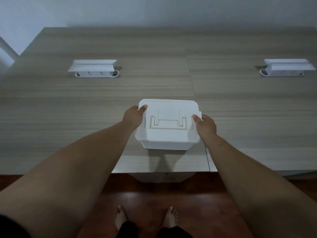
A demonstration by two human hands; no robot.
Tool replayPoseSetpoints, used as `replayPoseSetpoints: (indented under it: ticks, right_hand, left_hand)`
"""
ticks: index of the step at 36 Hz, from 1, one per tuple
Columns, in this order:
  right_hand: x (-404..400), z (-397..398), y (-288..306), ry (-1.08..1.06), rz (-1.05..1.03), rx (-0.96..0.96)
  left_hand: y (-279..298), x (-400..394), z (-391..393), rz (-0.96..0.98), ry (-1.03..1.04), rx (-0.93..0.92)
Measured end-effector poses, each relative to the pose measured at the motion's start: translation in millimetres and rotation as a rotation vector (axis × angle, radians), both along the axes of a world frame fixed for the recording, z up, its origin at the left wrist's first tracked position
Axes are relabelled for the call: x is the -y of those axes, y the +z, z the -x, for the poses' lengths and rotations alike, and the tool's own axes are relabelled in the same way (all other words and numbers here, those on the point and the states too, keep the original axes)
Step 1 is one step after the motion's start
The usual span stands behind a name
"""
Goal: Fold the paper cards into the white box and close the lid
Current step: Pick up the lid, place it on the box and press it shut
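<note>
- A white box sits near the front edge of a table, its lid on top, a flat recessed handle moulded into the lid's middle.
- The left hand grips the lid's left edge, thumb on top near the far corner, fingers wrapped down out of sight over the side.
- The right hand holds the lid's right edge the same way, thumb pressed on top, fingers curled below the rim.
- Both bare forearms reach forward from the lower corners and converge on the box.
- The box is smooth matte plastic with rounded corners; the tabletop is grey-brown wood grain, with a seam running just right of the box.
- Two white pop-up socket units, left and right, stand open at the far side, well apart from the box.
- Bare feet stand on a reddish wood floor below the table edge.
</note>
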State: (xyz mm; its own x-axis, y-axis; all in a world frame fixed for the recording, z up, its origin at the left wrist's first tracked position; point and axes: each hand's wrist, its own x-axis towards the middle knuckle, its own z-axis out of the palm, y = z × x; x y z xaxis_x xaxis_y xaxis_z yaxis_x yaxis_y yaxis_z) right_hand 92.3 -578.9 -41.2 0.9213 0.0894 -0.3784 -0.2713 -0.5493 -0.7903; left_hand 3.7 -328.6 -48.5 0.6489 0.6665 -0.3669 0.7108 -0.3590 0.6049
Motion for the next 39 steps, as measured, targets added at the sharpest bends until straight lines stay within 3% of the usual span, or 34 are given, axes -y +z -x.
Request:
replayPoseSetpoints:
  ticks: [3, 9, 12, 17, 20, 24, 29, 39]
  right_hand:
    - [-6.4, -5.0, 0.1, -0.021, -0.074, -0.021]
    - [-18.4, -23.2, 3.2, 0.036, -0.116, -0.056]
    - [-22.7, -33.9, 0.8, 0.024, -0.2, -0.118]
    - [-20.6, -46.3, 0.0, 0.012, -0.296, -0.408]
    - [-21.2, -53.6, -3.9, -0.036, -0.289, -0.465]
    - [-33.7, -61.0, -0.1, -0.035, -0.11, -0.267]
    - [-48.1, -48.0, 2.1, 0.03, 0.065, -0.019]
    - [-56.0, -37.8, -3.8, 0.064, 0.09, 0.099]
  left_hand:
    - [-6.8, 4.6, -1.3, -0.051, 0.143, -0.026]
    - [-16.6, -7.7, -9.8, 0.136, 0.251, 0.054]
    - [-21.1, -15.5, -16.8, 0.141, 0.281, 0.066]
    - [-20.1, -23.6, -22.2, 0.009, 0.364, 0.126]
    - [-15.6, -21.1, -24.0, -0.177, 0.337, 0.088]
    - [-6.6, -13.5, -25.9, -0.397, 0.283, 0.009]
    - [0.9, -4.0, -26.1, -0.449, 0.226, -0.057]
    - [2.4, -4.4, -33.8, -0.482, 0.163, -0.077]
